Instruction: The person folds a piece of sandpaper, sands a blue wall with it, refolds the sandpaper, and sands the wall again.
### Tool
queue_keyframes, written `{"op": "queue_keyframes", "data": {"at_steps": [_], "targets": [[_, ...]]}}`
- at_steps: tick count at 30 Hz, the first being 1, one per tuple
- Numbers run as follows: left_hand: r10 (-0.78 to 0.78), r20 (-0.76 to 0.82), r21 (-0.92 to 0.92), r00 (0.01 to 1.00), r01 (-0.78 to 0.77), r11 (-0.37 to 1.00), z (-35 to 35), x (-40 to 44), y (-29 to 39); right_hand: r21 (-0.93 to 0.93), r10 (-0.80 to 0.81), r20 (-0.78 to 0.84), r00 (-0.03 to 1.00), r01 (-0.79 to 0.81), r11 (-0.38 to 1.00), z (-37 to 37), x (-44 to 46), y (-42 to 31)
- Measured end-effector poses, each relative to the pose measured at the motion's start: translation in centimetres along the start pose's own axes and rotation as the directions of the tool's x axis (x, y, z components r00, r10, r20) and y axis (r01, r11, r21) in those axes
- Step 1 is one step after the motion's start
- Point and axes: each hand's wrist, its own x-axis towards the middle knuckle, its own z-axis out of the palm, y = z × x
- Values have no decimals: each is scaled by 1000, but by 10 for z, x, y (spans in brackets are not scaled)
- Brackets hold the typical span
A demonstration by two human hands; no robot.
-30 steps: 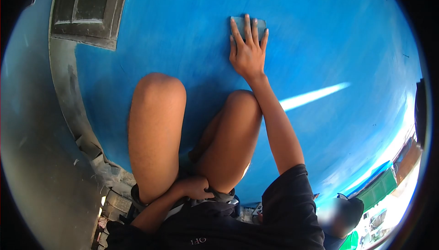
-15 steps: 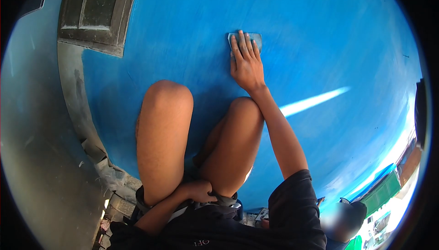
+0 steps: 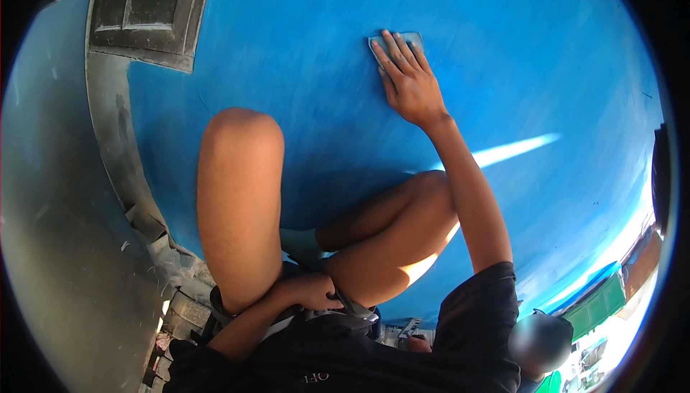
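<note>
My right hand (image 3: 413,84) lies with straight, slightly spread fingers over a small blue-grey sheet of sandpaper (image 3: 412,38), holding it flat against the blue wall (image 3: 309,40). Part of the sheet is hidden under the fingers. Down in my lap, my left hand (image 3: 314,291) is closed around the dark hem of my shorts (image 3: 351,305) by the right thigh. Both bent knees stand between me and the wall, and my right forearm passes beside the right knee (image 3: 431,188).
A weathered wooden window frame (image 3: 144,51) sits at upper left, beside a large grey panel (image 3: 65,199). Broken bricks (image 3: 188,314) lie along the wall's foot. Another person in a dark cap (image 3: 553,335) is at lower right, near a green panel (image 3: 593,303).
My right hand and the sandpaper have moved up and to the right along the wall. My right knee has swung outward to the right. The left hand stays in my lap.
</note>
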Motion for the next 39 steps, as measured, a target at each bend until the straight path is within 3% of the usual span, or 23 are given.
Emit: {"op": "queue_keyframes", "data": {"at_steps": [5,9,11,24,27,29,31,32,34,39], "targets": [[1,46,-22,999,0,1000,-7,-4,5,-55,151,-116,982,-158,986,18,-3,-27],[-11,56,-42,998,14,999,-8,-8,8,-19,184,-123,975,-188,982,37,-26,-58],[-38,70,-66,997,43,997,-10,-10,10,8,197,-48,979,-196,980,42,-43,-76],[-18,86,-65,996,24,998,-6,-3,3,267,25,111,994,-54,962,74,-71,-149],[-25,89,-112,996,35,993,-7,-5,5,184,48,70,996,-60,981,73,-63,-128],[-25,75,-98,997,33,995,-5,-5,5,139,238,-61,969,-228,964,61,-54,-111],[-26,64,-82,998,31,996,-8,-6,7,69,339,-202,919,-332,941,49,-48,-87],[-37,79,-91,996,45,995,-11,-8,11,71,337,-195,921,-330,941,45,-47,-74],[-48,95,-105,994,58,993,-11,-8,11,6,468,-360,807,-499,866,41,-48,-56],[-25,67,-94,997,31,995,-7,-7,7,-4,453,-301,839,-476,879,46,-67,-81]]}}
